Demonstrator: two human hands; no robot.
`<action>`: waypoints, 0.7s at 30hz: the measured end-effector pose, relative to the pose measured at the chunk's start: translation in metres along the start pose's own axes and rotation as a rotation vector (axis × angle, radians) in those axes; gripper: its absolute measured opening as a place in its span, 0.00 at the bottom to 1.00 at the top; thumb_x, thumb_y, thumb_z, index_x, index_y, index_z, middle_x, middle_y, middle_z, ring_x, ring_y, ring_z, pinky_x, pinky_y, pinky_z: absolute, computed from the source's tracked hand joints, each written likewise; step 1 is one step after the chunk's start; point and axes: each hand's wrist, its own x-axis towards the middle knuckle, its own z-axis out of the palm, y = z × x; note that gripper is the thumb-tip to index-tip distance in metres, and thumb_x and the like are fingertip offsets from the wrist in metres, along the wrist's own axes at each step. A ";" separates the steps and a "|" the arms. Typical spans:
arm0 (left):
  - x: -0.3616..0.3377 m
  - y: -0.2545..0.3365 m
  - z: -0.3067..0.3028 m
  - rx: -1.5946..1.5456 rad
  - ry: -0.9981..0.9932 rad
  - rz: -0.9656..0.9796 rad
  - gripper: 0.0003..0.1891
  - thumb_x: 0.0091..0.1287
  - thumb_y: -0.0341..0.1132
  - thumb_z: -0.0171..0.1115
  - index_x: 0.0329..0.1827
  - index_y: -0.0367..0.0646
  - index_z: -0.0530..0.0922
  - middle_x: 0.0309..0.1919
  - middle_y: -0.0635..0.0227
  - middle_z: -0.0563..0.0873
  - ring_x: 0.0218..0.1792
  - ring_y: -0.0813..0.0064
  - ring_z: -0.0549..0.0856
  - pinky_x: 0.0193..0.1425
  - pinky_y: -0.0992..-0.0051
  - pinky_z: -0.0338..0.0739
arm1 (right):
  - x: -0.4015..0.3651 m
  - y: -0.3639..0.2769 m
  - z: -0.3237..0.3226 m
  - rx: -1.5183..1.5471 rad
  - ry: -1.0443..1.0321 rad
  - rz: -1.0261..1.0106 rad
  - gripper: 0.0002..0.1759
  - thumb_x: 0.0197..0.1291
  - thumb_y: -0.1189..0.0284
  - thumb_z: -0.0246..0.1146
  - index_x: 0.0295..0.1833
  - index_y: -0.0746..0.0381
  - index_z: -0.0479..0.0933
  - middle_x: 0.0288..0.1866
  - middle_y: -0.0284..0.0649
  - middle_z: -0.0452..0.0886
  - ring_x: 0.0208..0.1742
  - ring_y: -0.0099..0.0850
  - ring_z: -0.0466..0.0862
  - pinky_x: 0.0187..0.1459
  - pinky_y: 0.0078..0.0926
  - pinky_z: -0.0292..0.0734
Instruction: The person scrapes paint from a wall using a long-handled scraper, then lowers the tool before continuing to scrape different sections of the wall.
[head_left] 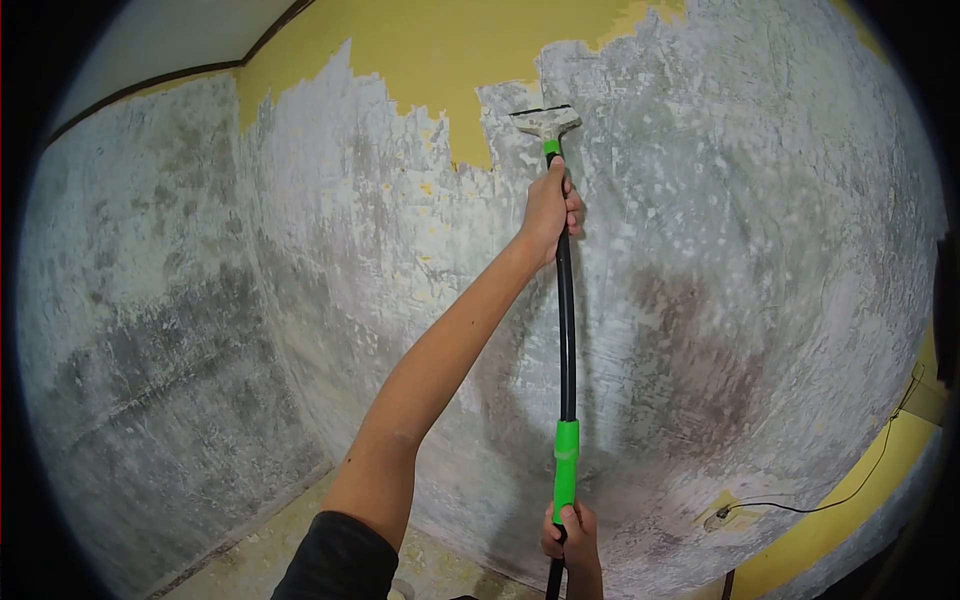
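A long-handled scraper (pixel 567 320) with a black pole and green fittings stands nearly upright in front of me. Its wide, whitish head (pixel 548 122) is at the wall, close below the edge of the yellow paint (pixel 430 50). High on the pole, just under the head, my left hand (pixel 552 212) is wrapped round it with the thumb pointing up. My right hand (pixel 571 537) grips the pole low down, at the bottom of the green sleeve (pixel 566 460). The pole's lower end runs out of view.
The wall (pixel 700 200) is mostly stripped to rough grey and white plaster, with a reddish patch. A black cable (pixel 800 510) comes from a hole at the lower right. A second stripped wall (pixel 150 330) meets it on the left. Yellow flakes lie on the floor (pixel 440 570).
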 end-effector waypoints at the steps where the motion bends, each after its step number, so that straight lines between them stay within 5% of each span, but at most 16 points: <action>1: -0.002 -0.001 0.003 0.002 0.003 -0.009 0.21 0.75 0.57 0.46 0.30 0.52 0.63 0.16 0.79 0.64 0.14 0.85 0.63 0.18 0.80 0.59 | -0.003 0.001 0.000 0.003 0.009 0.000 0.15 0.73 0.63 0.52 0.43 0.65 0.69 0.19 0.32 0.66 0.11 0.18 0.60 0.12 0.20 0.53; 13: -0.005 -0.013 0.031 -0.196 -0.133 -0.090 0.23 0.75 0.58 0.46 0.27 0.53 0.63 0.15 0.81 0.62 0.14 0.85 0.61 0.18 0.81 0.57 | -0.026 -0.010 0.000 -0.069 0.067 -0.059 0.13 0.73 0.64 0.51 0.42 0.65 0.70 0.18 0.31 0.66 0.11 0.18 0.62 0.11 0.19 0.56; 21: -0.004 -0.006 0.025 -0.280 -0.228 -0.207 0.26 0.74 0.60 0.45 0.22 0.52 0.63 0.13 0.80 0.61 0.14 0.84 0.60 0.18 0.80 0.55 | -0.022 -0.008 0.000 0.224 -0.201 0.031 0.17 0.72 0.58 0.53 0.42 0.64 0.66 0.18 0.32 0.66 0.10 0.18 0.62 0.10 0.19 0.57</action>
